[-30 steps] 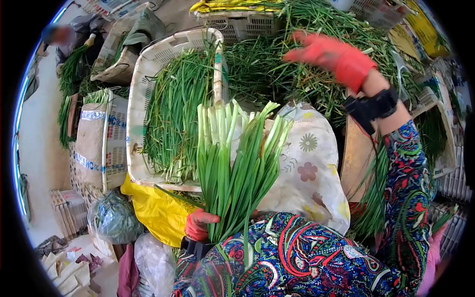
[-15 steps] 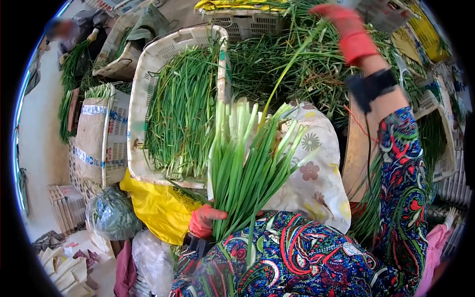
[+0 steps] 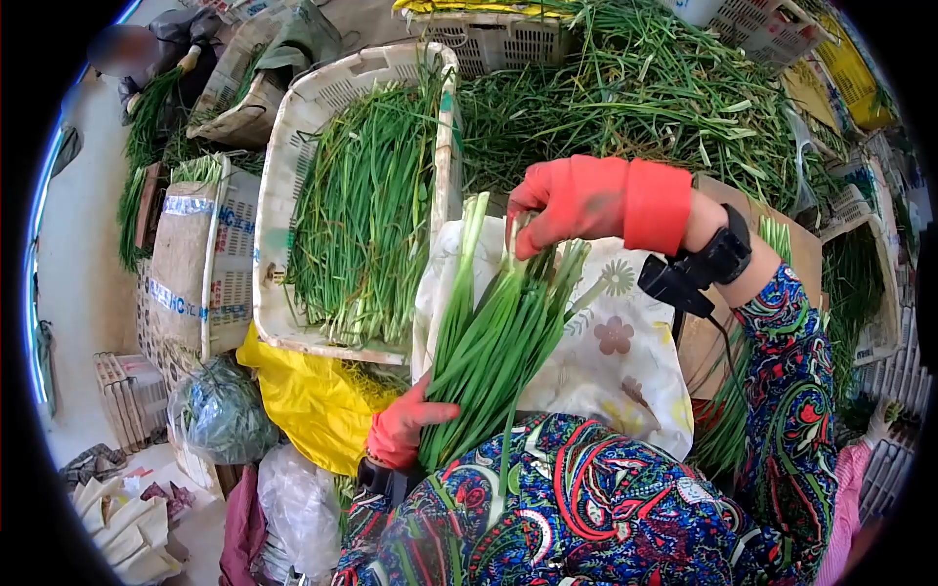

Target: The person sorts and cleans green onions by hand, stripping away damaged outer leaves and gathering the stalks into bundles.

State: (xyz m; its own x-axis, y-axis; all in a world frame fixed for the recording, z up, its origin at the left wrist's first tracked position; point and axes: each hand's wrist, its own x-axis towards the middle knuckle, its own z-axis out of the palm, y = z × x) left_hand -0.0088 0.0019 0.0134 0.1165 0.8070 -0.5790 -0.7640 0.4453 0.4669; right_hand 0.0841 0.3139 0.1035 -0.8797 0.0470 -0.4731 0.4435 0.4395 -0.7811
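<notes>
My left hand [image 3: 404,428], in a red rubber glove, is closed around the leafy end of a bunch of Chinese chives [image 3: 489,352] in front of my body. The pale stem ends point up and away from me. Over those ends is my gloved right hand [image 3: 578,205], thumb and fingers pinched together on some of the stems; exactly how many is hidden. Beneath the bunch lies a white flower-patterned cloth [image 3: 640,342].
Left of the bunch stands a white plastic crate [image 3: 269,254] filled with chives. A heap of loose green leaves [image 3: 664,98] spreads beyond my right hand. Yellow plastic [image 3: 303,396] and a clear bag of greens [image 3: 220,415] lie at left. Another person's gloved hand [image 3: 884,415] shows far right.
My right hand has come back from over the leaf heap, where it held a long stalk, down to the bunch's stem ends. My left hand keeps the bunch, which has shifted slightly.
</notes>
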